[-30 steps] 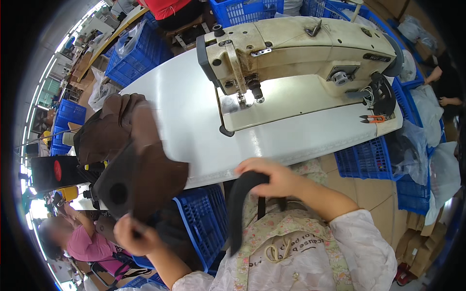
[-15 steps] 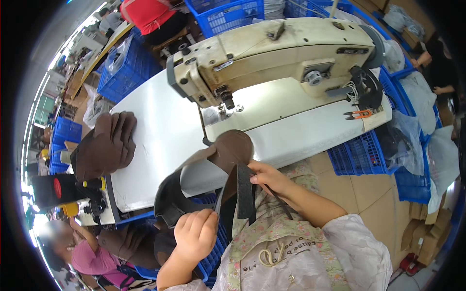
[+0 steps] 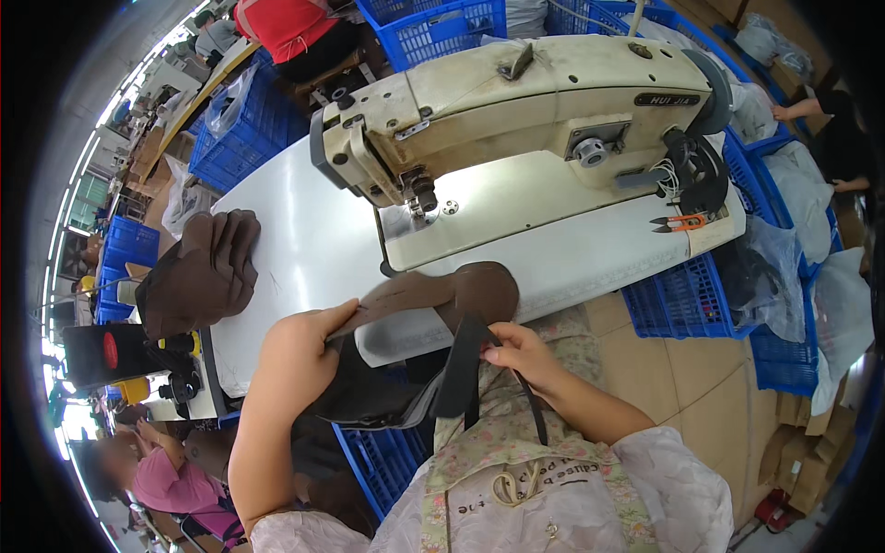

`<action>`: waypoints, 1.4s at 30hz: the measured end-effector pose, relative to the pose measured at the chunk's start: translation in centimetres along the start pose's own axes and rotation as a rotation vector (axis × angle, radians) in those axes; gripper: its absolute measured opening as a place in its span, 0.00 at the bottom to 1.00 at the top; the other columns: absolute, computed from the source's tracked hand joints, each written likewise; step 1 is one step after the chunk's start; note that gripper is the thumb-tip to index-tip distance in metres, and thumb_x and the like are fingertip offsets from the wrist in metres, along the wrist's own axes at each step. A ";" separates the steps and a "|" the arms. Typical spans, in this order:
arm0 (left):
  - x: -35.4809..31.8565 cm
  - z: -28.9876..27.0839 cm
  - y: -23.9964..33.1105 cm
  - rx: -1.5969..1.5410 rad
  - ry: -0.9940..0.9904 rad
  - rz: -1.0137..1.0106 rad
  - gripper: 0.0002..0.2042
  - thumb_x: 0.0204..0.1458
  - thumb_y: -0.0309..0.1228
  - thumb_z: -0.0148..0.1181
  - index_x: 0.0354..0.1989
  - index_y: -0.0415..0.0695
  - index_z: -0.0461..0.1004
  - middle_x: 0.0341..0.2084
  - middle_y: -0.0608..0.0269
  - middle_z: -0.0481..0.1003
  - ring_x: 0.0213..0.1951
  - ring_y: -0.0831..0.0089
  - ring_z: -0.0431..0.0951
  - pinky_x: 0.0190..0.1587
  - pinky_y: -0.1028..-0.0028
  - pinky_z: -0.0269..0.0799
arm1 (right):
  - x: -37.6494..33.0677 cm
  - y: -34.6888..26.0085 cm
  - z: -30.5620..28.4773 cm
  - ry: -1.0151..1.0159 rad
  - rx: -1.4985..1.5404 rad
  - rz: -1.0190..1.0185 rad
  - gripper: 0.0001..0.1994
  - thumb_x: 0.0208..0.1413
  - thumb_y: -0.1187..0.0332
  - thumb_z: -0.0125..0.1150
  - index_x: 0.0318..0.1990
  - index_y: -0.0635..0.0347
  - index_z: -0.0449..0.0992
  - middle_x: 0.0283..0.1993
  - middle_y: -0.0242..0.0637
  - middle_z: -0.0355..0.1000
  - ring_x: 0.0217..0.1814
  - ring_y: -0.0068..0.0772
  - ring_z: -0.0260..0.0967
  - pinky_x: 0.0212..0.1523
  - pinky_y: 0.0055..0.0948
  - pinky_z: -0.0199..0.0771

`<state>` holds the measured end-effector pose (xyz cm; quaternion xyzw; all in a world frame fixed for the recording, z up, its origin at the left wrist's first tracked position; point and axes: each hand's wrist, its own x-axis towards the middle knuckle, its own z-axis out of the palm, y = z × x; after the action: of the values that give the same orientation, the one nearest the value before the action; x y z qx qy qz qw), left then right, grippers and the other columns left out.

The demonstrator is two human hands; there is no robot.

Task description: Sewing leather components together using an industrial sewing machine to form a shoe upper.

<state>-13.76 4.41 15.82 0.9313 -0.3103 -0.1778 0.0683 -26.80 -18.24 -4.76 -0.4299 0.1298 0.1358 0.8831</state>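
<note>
A curved brown piece with a dark lining, resembling a shoe upper, is held up over the near edge of the white sewing table. My left hand is closed on its left edge, thumb along the top. My right hand pinches the piece's near flap together with a narrow dark strip, whose free end hangs over my apron. Beyond them stands a cream industrial sewing machine; its presser foot and needle area are apart from the piece.
A pile of brown pieces lies at the table's left. Orange-handled snips rest by the machine's right end. Blue crates stand at right and below the table's near edge. A person in pink sits at lower left.
My left hand has moved up and left, from the piece's lower edge to its upper left edge. The piece has turned and its rounded end has shifted right. My right hand stays on the strip.
</note>
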 end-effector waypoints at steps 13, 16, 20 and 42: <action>1.5 5.9 0.4 0.668 0.237 0.684 0.22 0.54 0.31 0.47 0.58 0.37 0.70 0.59 0.52 0.71 0.59 0.56 0.71 0.60 0.53 0.65 | -2.2 -1.0 -3.3 -0.127 -0.348 -0.423 0.14 0.56 0.69 0.67 0.47 0.68 0.78 0.42 0.36 0.77 0.46 0.22 0.74 0.48 0.25 0.73; 0.6 7.4 -0.8 0.672 0.189 0.719 0.23 0.52 0.27 0.54 0.58 0.36 0.69 0.58 0.49 0.70 0.59 0.56 0.70 0.61 0.57 0.64 | -1.7 0.5 -2.5 -0.156 -0.261 -0.322 0.13 0.57 0.68 0.66 0.45 0.68 0.79 0.42 0.37 0.78 0.45 0.23 0.75 0.48 0.24 0.74; 0.5 8.9 -1.1 0.723 -0.031 0.655 0.35 0.46 0.28 0.58 0.66 0.34 0.58 0.70 0.46 0.54 0.72 0.51 0.51 0.72 0.55 0.47 | -1.7 1.2 -2.2 -0.113 -0.455 -0.239 0.15 0.56 0.61 0.68 0.44 0.64 0.80 0.38 0.36 0.78 0.42 0.25 0.72 0.45 0.27 0.70; 7.9 17.3 -7.4 0.762 0.321 0.550 0.20 0.53 0.35 0.51 0.55 0.47 0.74 0.54 0.61 0.74 0.49 0.62 0.75 0.44 0.60 0.71 | -1.6 1.0 -1.3 -0.030 -0.654 -0.430 0.21 0.50 0.54 0.69 0.42 0.64 0.79 0.34 0.44 0.73 0.40 0.41 0.72 0.41 0.37 0.71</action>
<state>-10.28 5.24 -4.30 0.7894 -0.5729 0.1186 -0.1857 -28.82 -18.90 -5.73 -0.7040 -0.0264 -0.0118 0.7096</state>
